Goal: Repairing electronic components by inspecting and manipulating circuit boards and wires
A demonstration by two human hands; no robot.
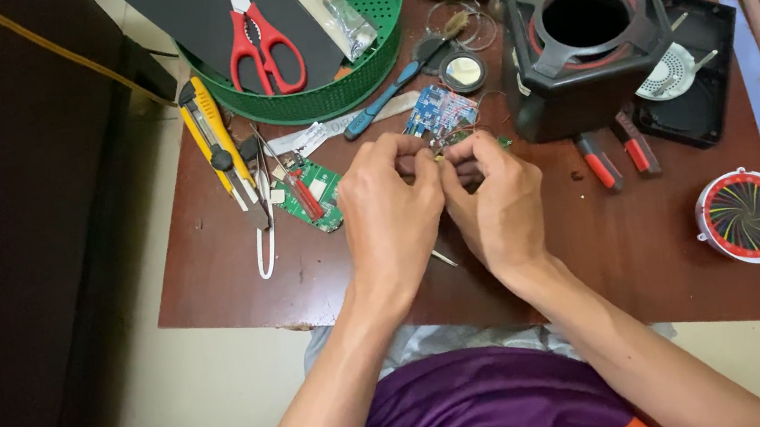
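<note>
Left hand (391, 210) and right hand (496, 202) together, each grip pinching small wired part, too hidden to identify, above reddish-brown wooden surface (651, 249); small blue circuit board (438, 110) just beyond fingertips.

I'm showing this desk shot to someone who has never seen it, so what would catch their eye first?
Probably the two hands at the centre: the left hand and right hand pinched together over something small, too hidden to identify, above a brown table. Next, the red scissors in the green basket at top, and the black speaker box with its round hole at upper right. A blue circuit board lies just beyond the fingers.
</note>
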